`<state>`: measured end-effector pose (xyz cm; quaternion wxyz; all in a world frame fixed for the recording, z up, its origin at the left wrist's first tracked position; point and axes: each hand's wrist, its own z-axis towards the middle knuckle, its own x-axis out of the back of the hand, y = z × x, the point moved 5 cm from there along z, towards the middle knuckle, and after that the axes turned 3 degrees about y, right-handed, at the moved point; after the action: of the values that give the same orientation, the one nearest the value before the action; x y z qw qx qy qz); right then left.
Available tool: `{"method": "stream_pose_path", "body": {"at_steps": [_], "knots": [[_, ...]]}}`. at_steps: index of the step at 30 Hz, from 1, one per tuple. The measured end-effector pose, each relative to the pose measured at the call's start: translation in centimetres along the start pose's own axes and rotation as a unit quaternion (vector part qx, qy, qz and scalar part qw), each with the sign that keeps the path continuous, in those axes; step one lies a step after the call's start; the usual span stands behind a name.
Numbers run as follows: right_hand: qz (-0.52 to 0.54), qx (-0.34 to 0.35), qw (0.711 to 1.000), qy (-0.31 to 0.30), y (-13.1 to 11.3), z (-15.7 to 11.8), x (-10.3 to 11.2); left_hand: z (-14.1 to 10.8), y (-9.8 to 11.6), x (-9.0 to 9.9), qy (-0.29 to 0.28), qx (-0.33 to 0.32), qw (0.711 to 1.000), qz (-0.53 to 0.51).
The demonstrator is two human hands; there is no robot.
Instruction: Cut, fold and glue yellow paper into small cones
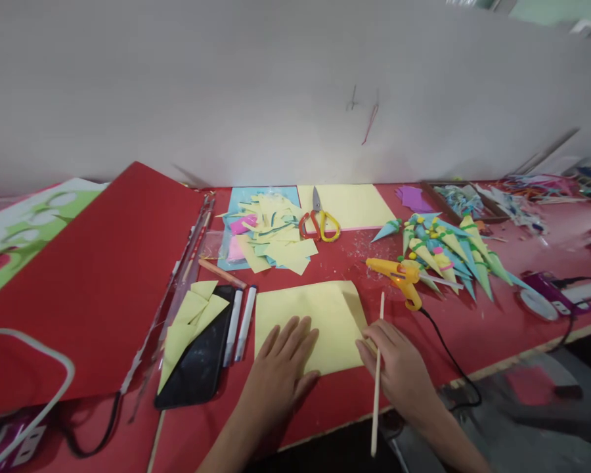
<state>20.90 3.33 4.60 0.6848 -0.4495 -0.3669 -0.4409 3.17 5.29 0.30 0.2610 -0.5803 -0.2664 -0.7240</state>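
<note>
A yellow sheet of paper [308, 305] lies in front of me on the red table. My left hand [286, 358] rests flat on its lower left part, fingers spread. At the sheet's right edge, my right hand [398, 361] is closed around a thin wooden stick [376, 414], which points away from me and slightly right. The thumb and fingertips of that hand touch the paper's edge, which looks a little lifted there. Two white markers [240, 325] lie left of the sheet, beside a dark phone [197, 361] with cut yellow paper pieces [190, 315] on it.
Yellow-handled scissors [320, 220] and a pile of paper scraps [276, 223] lie behind the sheet. A yellow glue gun [398, 276] with a black cord sits to the right, near several paper cones [448, 249]. A large red sheet [93, 282] covers the left side.
</note>
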Motion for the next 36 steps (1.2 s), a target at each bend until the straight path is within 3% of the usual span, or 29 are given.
{"method": "stream_pose_path", "body": {"at_steps": [4,8,12,15,20,24,28,32,36], "knots": [[0.06,0.105,0.991,0.053,-2.0,2.9,2.8,-0.1,0.0,0.0,0.001,0.004,1.0,-0.001],[0.026,0.103,0.992,0.075,-3.8,8.7,2.5,-0.1,-0.1,-0.1,-0.005,0.007,1.0,-0.005],[-0.067,0.13,0.987,-0.058,-6.9,14.8,-1.8,-0.2,-0.1,-0.3,-0.011,0.015,1.0,-0.014],[-0.086,0.148,0.982,-0.078,-8.3,18.3,-4.6,-0.3,-0.2,-0.3,-0.014,0.019,0.999,-0.023],[-0.116,0.149,0.978,-0.085,-8.3,22.3,-8.5,-0.5,-0.2,-0.2,-0.011,0.021,0.999,-0.033],[-0.123,0.143,0.978,-0.09,-7.6,24.2,-10.4,-0.7,-0.2,-0.5,-0.007,0.018,0.999,-0.031],[-0.116,0.137,0.979,-0.092,-7.0,25.1,-10.8,-0.7,-0.3,-0.6,-0.008,0.016,0.999,-0.029],[-0.094,0.138,0.983,-0.076,-7.2,24.5,-9.6,-0.5,-0.3,-0.5,-0.013,0.02,0.999,-0.032],[-0.037,0.18,0.979,-0.084,-8.5,22.0,-7.4,-0.2,-0.3,-0.2,-0.029,0.028,0.998,-0.04]]}}
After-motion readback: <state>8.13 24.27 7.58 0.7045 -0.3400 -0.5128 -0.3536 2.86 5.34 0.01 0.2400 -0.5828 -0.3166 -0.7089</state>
